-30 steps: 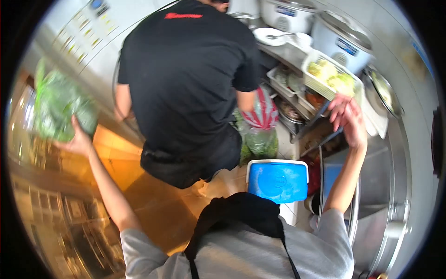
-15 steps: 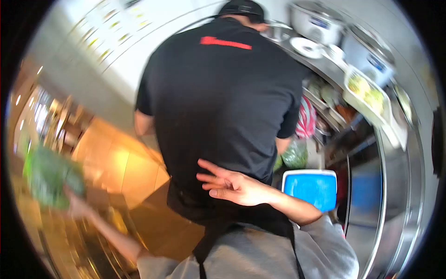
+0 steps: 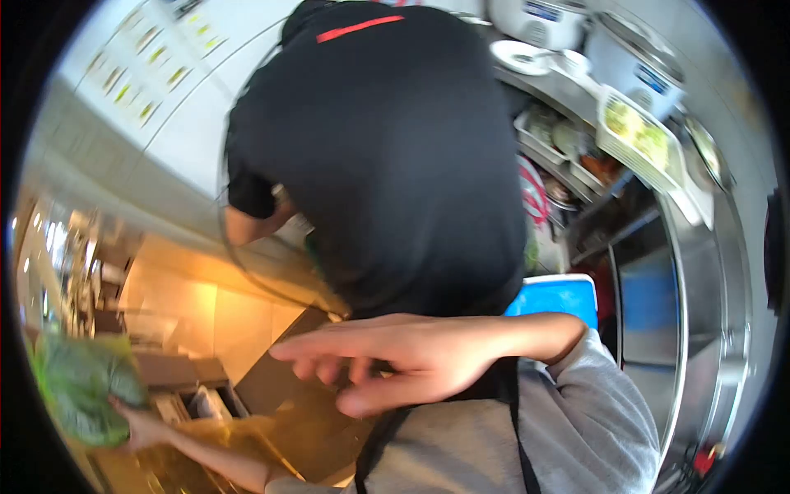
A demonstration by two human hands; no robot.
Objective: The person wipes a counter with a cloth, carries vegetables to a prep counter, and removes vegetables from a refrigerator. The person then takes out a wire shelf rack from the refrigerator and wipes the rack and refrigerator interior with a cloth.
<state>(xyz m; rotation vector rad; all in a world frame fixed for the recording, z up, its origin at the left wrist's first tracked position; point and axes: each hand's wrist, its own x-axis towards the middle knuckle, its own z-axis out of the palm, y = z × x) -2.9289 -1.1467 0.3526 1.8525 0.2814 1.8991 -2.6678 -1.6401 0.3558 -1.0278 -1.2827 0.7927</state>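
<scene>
Off to the far left, my left hand (image 3: 141, 428) grips a clear green-tinted plastic bag (image 3: 86, 387) that seems to hold green leafy vegetables. Its fingers are partly hidden behind the bag. My right hand (image 3: 399, 354) reaches across in front of my apron with nothing in it, fingers stretched out and the thumb apart below them. Just beyond that hand a person in a black T-shirt (image 3: 378, 165) bends forward, back turned to me; whether my fingers touch the shirt I cannot tell.
At right, a white basket of cut greens (image 3: 642, 136) stands on a steel counter near large cookers (image 3: 634, 66) and a white plate (image 3: 520, 58). A blue-lidded container (image 3: 559, 298) sits behind my right forearm. Cardboard boxes (image 3: 185, 379) are at lower left.
The person ahead has bent lower and further forward. My right hand has come closer to the camera and swung leftward. My left hand still carries the bag, now lower in view.
</scene>
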